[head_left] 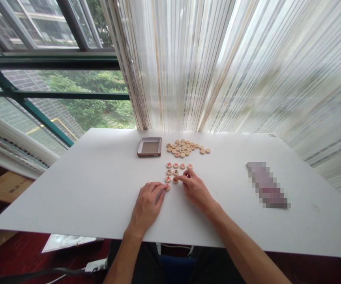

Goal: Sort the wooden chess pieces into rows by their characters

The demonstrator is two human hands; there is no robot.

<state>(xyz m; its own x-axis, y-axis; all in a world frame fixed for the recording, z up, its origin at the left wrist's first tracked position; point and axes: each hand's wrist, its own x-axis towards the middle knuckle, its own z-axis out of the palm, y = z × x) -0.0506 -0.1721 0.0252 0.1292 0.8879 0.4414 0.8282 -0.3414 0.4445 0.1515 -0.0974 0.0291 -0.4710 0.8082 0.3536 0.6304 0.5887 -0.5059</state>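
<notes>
My left hand (149,201) rests on the white table, its thumb and fingertips closed round a round wooden Chinese chess piece (167,188). With its fingers bent, my right hand (194,187) has its index fingertip on another Chinese chess piece (175,180); its thumb is mostly hidden. Just left of that fingertip lies a piece with a red character (167,179). Beyond are two pieces with black characters, one of them a black-marked piece (169,172). Farther back runs a row of red-marked pieces (175,165), its right end close to my right knuckles.
A loose cluster of Chinese chess pieces (185,148), many with blank faces up, lies at the back. Left of it sits an open shallow box (150,146). A pixelated flat object (267,185) lies on the right of the white table (99,189). String curtains (176,71) hang behind.
</notes>
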